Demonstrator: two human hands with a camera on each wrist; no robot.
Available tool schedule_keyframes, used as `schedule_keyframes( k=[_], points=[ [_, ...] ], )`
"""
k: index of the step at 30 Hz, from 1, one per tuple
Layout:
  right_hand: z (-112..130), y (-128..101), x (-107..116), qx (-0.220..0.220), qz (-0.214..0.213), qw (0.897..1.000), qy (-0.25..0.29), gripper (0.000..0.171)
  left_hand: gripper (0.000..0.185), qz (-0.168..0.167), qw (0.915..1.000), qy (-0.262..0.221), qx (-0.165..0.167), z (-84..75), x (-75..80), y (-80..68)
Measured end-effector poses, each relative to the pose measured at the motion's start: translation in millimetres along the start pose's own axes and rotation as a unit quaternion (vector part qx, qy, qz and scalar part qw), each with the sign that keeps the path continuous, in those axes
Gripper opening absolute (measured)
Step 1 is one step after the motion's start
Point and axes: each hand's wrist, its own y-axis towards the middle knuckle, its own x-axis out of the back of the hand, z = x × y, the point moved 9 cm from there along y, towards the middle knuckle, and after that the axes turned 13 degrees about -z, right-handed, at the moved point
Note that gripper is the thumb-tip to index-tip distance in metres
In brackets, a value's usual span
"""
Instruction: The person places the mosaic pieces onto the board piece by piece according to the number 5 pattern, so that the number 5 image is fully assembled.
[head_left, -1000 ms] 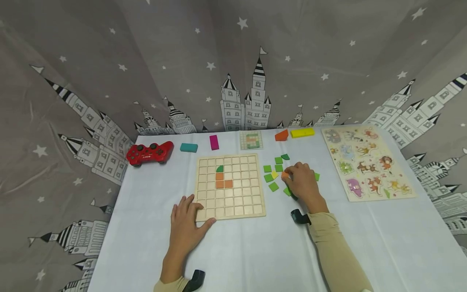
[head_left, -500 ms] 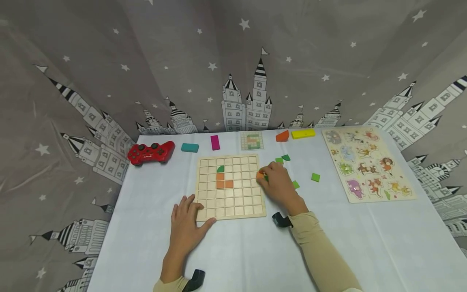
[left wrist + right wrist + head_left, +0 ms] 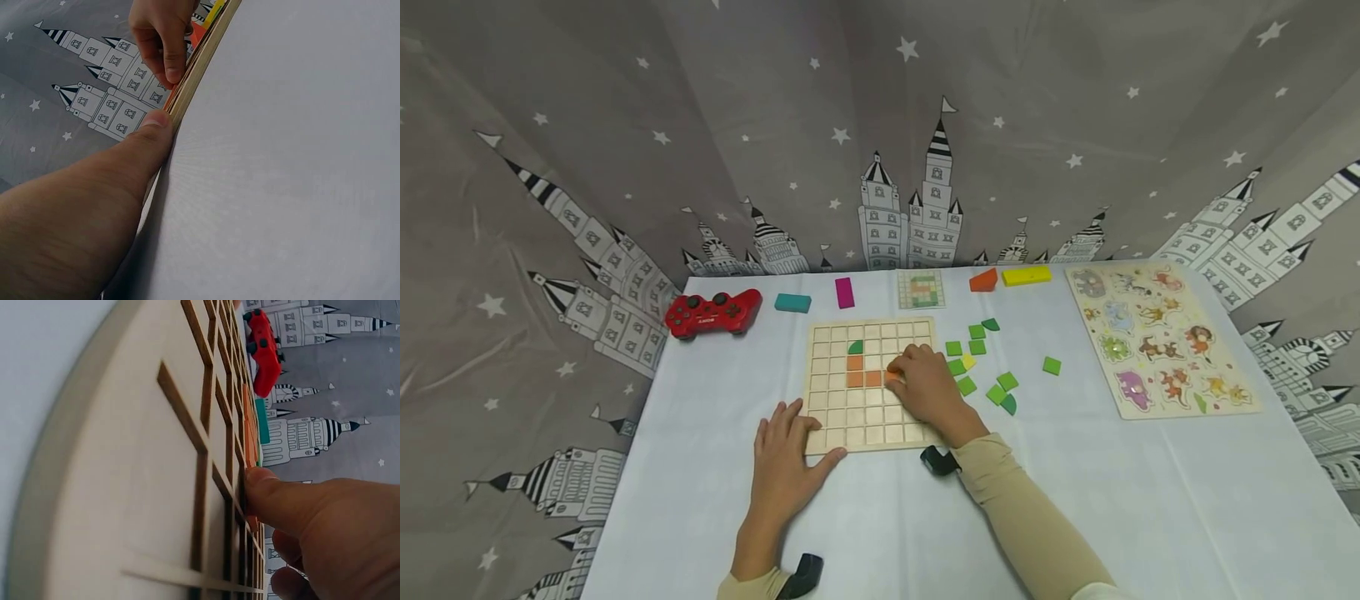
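orange tile (image 3: 891,377) under right fingers (image 3: 904,372), on grid board (image 3: 827,421)

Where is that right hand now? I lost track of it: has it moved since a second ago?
Yes. The right hand moved left, from the loose green tiles onto the wooden grid board, holding an orange tile.

**Lettering on the table**

Only the red game controller (image 3: 712,313), lying left of the wooden grid board (image 3: 868,387), is showing any print: a small light mark on its front, too blurred to read. Nothing else is carrying legible text.
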Motion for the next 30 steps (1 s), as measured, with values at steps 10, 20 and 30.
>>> schedule_keyframes(
  k=[10, 20, 30],
  points=[
    [-7, 0, 2, -0.019, -0.01, 1.0, -0.001, 0.026, 0.06, 0.002, 1.0, -0.004, 0.005, 1.6, -1.6, 0.2],
    [-44, -9, 29, -0.058, -0.034, 0.997, 0.022, 0.026, 0.06, 0.004, 0.9998, -0.011, 0.014, 2.4, -2.0, 0.5],
    [-174, -68, 99, -0.182, -0.094, 0.979, 0.02, 0.038, 0.059, -0.005, 1.0, -0.007, 0.004, 2.1, -0.5, 0.3]
  ],
)
